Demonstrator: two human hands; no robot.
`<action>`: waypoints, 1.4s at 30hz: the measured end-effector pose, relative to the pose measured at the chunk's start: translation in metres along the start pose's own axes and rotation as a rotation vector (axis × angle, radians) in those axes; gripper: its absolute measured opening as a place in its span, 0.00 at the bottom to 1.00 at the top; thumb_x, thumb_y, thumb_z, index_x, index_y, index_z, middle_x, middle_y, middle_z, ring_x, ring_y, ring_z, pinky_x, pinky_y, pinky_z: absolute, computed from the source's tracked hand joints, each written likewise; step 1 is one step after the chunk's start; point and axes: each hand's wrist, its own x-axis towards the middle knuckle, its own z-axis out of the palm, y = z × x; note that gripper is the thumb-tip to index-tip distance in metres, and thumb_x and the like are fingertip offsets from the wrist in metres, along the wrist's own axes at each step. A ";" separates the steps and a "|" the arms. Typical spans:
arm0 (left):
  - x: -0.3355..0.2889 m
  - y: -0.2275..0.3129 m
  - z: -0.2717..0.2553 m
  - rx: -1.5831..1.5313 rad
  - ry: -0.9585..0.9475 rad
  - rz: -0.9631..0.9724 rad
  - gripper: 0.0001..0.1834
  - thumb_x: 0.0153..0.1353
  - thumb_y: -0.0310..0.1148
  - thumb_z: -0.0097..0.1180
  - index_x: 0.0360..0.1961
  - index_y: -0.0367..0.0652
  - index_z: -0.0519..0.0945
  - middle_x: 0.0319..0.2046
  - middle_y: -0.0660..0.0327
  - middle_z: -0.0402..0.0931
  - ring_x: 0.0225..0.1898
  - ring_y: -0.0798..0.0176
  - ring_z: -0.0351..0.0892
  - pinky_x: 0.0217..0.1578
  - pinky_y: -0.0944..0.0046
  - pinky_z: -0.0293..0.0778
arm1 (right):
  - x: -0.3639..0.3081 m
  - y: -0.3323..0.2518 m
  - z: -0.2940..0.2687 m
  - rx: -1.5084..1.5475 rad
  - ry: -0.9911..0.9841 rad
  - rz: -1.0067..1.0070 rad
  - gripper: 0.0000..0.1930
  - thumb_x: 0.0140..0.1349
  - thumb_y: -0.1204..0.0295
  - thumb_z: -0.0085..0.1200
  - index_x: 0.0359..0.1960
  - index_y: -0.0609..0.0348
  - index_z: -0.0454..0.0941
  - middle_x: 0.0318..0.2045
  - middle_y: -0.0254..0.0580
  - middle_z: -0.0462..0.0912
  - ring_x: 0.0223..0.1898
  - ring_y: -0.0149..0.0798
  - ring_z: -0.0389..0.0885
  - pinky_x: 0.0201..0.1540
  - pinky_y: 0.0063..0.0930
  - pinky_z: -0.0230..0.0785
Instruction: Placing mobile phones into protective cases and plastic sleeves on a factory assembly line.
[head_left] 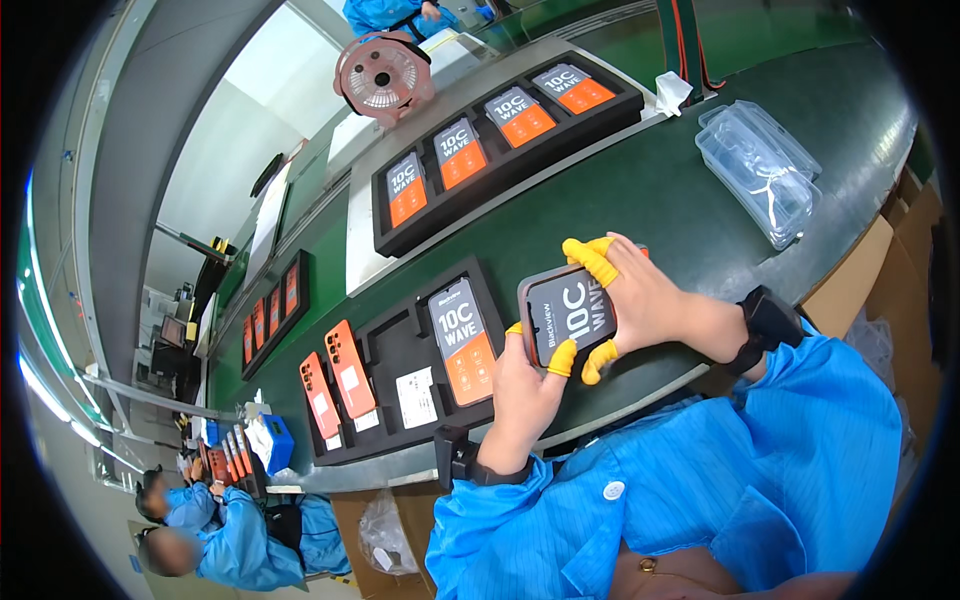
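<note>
A smartphone (568, 316) with a printed film on its screen lies sideways between my hands, above the green table. My left hand (527, 385) grips its near left end, yellow finger cots on the thumb and a fingertip. Around its other end my right hand (640, 300) is closed, several fingers in yellow cots. Just left is a black foam tray (388, 345). In it one phone (461, 340) lies screen up, and two orange phones, one of them the nearer orange phone (350, 375), lie back up. A white label (416, 397) sits in another slot.
Beyond, a black tray (400, 237) holds several phones on a pale board. A pink fan (383, 78) stands behind it. Clear plastic boxes (760, 165) are stacked at right, above a cardboard box (850, 265). Another phone tray (262, 342) and co-workers (250, 535) are at left.
</note>
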 end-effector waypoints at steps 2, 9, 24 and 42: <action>-0.001 -0.004 -0.004 0.055 0.037 0.006 0.17 0.47 0.35 0.58 0.31 0.34 0.67 0.22 0.51 0.72 0.25 0.52 0.74 0.24 0.62 0.67 | 0.019 0.001 -0.016 0.087 -0.155 0.096 0.49 0.26 0.46 0.63 0.51 0.65 0.60 0.38 0.50 0.71 0.41 0.50 0.70 0.49 0.38 0.58; 0.001 -0.004 -0.006 0.231 0.156 0.022 0.15 0.48 0.34 0.58 0.30 0.34 0.69 0.19 0.51 0.71 0.22 0.51 0.73 0.23 0.61 0.67 | 0.037 0.024 -0.005 0.209 -0.480 0.257 0.24 0.36 0.59 0.63 0.31 0.66 0.76 0.24 0.51 0.77 0.26 0.43 0.77 0.31 0.27 0.69; -0.005 -0.018 0.020 0.282 -0.166 -0.174 0.15 0.48 0.30 0.52 0.36 0.34 0.70 0.22 0.44 0.72 0.26 0.41 0.72 0.27 0.50 0.68 | 0.006 0.012 0.056 1.275 0.025 0.587 0.20 0.45 0.61 0.60 0.35 0.64 0.72 0.31 0.35 0.77 0.33 0.24 0.72 0.38 0.20 0.66; -0.051 -0.090 -0.156 0.873 -0.076 -0.069 0.16 0.52 0.29 0.48 0.42 0.33 0.68 0.41 0.47 0.66 0.43 0.46 0.63 0.44 0.56 0.62 | 0.011 0.037 0.073 1.629 0.316 0.988 0.15 0.56 0.63 0.49 0.38 0.60 0.66 0.34 0.36 0.74 0.35 0.31 0.75 0.39 0.27 0.70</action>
